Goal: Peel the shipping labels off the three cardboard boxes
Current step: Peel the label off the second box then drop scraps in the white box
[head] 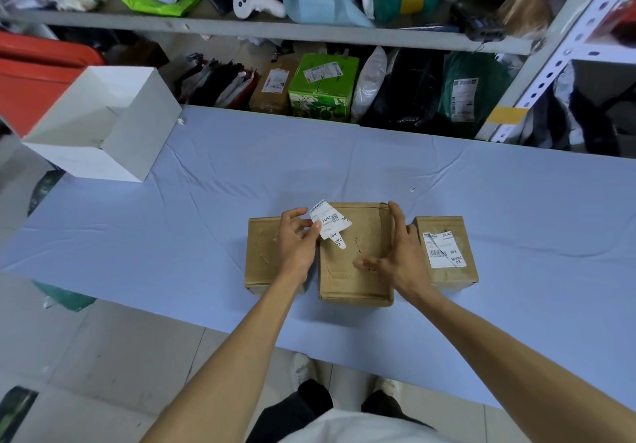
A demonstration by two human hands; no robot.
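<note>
A torn white shipping label (328, 224) is pinched in the fingers of the left hand (295, 241) above the middle cardboard box (354, 270). That box is steadied by the right hand (395, 257), fingers spread along its right edge. The left box (261, 253) shows bare cardboard; the right box (451, 257) carries its label (444, 248). All three sit together on the blue bench (172, 236).

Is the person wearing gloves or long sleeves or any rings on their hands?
No. The left hand and right hand are bare: no gloves, rings, watch or bracelet show. Both forearms are uncovered too, so no sleeves reach them.
</note>
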